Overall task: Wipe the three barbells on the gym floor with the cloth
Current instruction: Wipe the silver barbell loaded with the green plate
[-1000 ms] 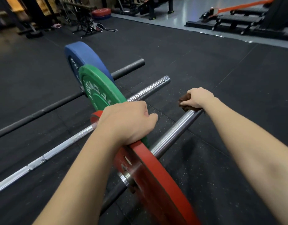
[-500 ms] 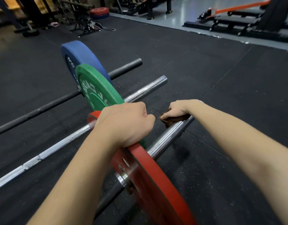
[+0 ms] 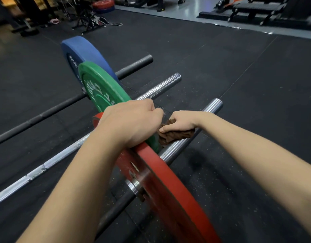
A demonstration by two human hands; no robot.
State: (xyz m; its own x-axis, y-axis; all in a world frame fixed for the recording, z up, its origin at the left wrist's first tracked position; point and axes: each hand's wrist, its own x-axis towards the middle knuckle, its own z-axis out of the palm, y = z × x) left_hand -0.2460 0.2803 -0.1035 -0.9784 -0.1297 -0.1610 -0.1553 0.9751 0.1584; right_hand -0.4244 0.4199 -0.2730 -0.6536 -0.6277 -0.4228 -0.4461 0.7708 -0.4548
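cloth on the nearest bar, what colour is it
Dark brown cloth, seen in the head view, held by the right hand.

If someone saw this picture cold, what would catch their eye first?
Three bright plates in a row: red plate nearest, green plate behind, blue plate farthest. The left hand grips the red plate's top edge; the right hand holds a brown cloth on the shiny end of the nearest barbell.

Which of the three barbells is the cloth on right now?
The nearest one, with the red plate: the right hand holds the cloth on its chrome sleeve. The bars with the green plate and blue plate lie beyond, bare.
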